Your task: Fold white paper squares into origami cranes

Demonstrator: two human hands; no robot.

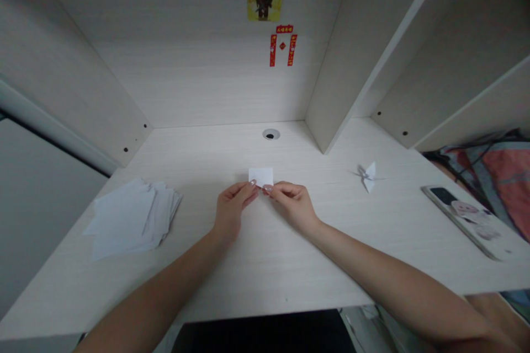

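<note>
Between my hands a small white piece of paper (260,175) is held up near the middle of the desk. My left hand (232,204) pinches its lower left edge between thumb and fingers. The lower right edge is pinched by my right hand (296,202). The fingertips of both hands nearly meet at the paper's bottom edge and hide that part of it. Off to the right, apart from my hands, a folded white paper figure (368,177) with thin pointed ends lies on the desk.
A loose stack of white paper sheets (128,218) lies at the left. On the right are a phone (472,220) and a red and grey cloth item (497,171). An upright shelf panel (351,55) rises behind, and a round cable hole (271,134) sits near the back wall.
</note>
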